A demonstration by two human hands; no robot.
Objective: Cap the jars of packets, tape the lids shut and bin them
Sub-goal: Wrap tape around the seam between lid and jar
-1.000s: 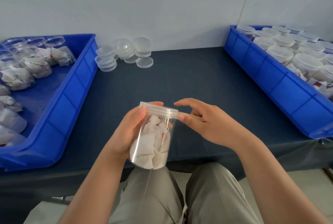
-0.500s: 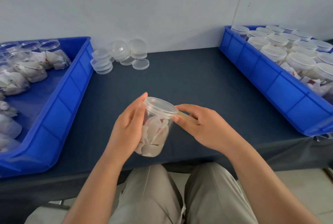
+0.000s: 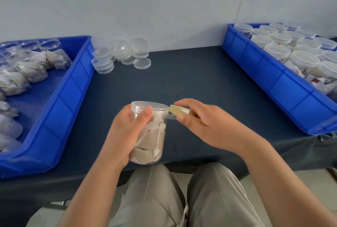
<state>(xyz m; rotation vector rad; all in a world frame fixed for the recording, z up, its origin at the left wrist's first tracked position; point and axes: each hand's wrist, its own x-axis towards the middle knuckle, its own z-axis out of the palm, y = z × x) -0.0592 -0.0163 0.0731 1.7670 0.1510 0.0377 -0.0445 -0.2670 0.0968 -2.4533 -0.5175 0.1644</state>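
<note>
capped jar (image 3: 151, 142) of packets held over the middle of the front edge of the counter (image 3: 182, 84), tape running to its lid (image 3: 150, 107).
the left hand (image 3: 125, 131) is wrapped round the jar's side, thumb lying against the lid's rim. the right hand (image 3: 206, 124) grips a tape roll (image 3: 177, 110) just beside the lid, a clear strip stretching from roll to rim. loose lids (image 3: 120, 55) sit at the back edge; the left bin (image 3: 60, 106) holds open jars, the right bin (image 3: 273, 88) capped ones.
</note>
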